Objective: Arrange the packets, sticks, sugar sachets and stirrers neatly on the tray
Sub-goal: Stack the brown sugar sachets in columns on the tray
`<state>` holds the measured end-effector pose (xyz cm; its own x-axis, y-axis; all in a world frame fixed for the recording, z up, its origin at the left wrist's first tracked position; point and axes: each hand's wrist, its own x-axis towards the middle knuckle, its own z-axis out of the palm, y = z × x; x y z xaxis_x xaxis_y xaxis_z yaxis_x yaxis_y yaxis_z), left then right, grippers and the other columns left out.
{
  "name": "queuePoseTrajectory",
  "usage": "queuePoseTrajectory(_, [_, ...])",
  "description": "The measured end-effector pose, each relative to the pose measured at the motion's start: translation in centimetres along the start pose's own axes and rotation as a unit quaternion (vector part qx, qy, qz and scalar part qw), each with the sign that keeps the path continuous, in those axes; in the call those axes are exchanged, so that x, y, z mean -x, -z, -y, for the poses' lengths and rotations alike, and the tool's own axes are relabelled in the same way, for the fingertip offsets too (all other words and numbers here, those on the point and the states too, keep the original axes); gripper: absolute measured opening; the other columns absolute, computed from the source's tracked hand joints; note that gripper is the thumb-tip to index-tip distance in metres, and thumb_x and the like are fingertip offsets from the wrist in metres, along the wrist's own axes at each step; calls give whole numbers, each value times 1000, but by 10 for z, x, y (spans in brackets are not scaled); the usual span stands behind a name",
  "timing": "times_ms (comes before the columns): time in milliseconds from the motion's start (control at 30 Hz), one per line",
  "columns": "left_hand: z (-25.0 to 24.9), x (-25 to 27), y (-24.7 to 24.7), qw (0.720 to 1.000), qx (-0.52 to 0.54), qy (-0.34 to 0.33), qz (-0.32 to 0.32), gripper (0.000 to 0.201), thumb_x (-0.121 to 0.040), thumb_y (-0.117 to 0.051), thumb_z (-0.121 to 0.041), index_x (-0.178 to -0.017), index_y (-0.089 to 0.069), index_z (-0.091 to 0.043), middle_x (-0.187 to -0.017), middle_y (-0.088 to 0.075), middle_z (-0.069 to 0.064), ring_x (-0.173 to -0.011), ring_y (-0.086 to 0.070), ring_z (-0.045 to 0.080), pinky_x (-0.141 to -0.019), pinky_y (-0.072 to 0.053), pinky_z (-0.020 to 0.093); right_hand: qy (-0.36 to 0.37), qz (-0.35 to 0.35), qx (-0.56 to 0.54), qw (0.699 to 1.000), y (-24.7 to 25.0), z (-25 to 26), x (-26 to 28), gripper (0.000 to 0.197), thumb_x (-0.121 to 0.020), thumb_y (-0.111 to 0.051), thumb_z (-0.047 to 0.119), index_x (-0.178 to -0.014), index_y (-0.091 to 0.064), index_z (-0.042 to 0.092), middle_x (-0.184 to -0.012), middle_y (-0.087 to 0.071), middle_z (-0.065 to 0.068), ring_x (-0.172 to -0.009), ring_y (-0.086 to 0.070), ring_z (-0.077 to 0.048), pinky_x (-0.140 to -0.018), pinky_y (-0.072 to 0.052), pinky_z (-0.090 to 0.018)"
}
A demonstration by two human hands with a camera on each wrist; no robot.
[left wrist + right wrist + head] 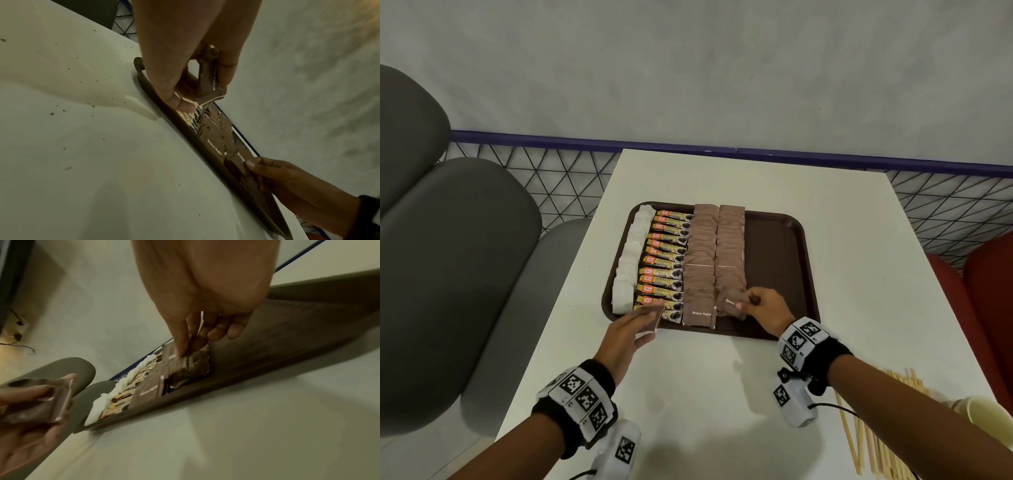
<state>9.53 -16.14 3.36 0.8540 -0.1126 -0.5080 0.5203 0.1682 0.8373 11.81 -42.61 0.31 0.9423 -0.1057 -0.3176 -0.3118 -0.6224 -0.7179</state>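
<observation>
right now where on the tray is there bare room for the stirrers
The tray's right strip is bare, between the right brown sugar column and the rim. Everything left of it is packed; the right hand crowds the near end.

I see a white rectangular table (859, 260) against a pale grey plaster wall (705, 68). A dark blue rail (551, 140) tops a black wire lattice fence (544, 178) behind it. Grey rounded padded seats (448, 240) sit at left, red rounded seats (976, 291) at right.
</observation>
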Motion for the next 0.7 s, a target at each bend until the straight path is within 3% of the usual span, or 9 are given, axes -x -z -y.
queuePoseTrajectory(100, [2,-2,1,1000,-16,-6,10,23,-91,-55,-10,-110,-66,-18,-116,-63,0,-110,-57,19,-86,-47,31,-6,43,84,996,-1,-3,-1,12,-82,-67,24,-86,-64,13,-65,-45,9,-77,-46,-18,-76,-38,-27])
queuePoseTrajectory(167, [2,-3,0,1000,-18,-6,10,22,-91,-55,-9,-108,-66,-16,-116,-64,2,-108,-58,21,-81,-48,30,3,32,158,987,-3,0,-1,23,-83,-65,28,-99,-65,11,-73,-49,6,-84,-49,-21,-85,-40,-30])
queuePoseTrajectory(233, [2,-5,-2,1000,-9,-2,4,20,-90,-55,-7,-106,-66,-12,-113,-65,6,-105,-59,23,-77,-49,30,13,13,204,979,-5,4,0,23,-84,-63,31,-102,-62,15,-86,-58,2,-99,-54,-23,-94,-37,-34])
queuePoseTrajectory(333, [2,-9,-3,999,31,16,1,18,-91,-52,-2,-101,-66,-7,-109,-66,11,-102,-61,26,-79,-52,34,20,-8,233,972,-7,6,1,12,-84,-61,30,-90,-52,25,-98,-63,0,-106,-49,-23,-92,-33,-33])
queuePoseTrajectory(467, [1,-9,-5,999,44,25,6,19,-91,-52,-2,-103,-66,-6,-110,-67,11,-103,-61,25,-84,-53,38,30,-41,237,970,-9,6,4,21,-83,-62,30,-86,-42,26,-96,-59,3,-104,-46,-21,-89,-31,-31])
queuePoseTrajectory(567, [0,-7,-7,999,30,18,7,22,-90,-55,-4,-108,-65,-10,-111,-67,7,-106,-61,21,-92,-50,41,46,-66,234,969,-12,1,6,25,-81,-65,30,-93,-43,26,-108,-57,3,-105,-43,-19,-88,-32,-29])
queuePoseTrajectory(700, [-1,-7,-11,1000,-7,5,2,25,-90,-55,-8,-114,-64,-11,-115,-66,4,-109,-59,18,-90,-49,35,60,-103,221,968,-13,3,7,47,-75,-69,35,-111,-45,18,-108,-50,1,-102,-40,-17,-89,-36,-28])
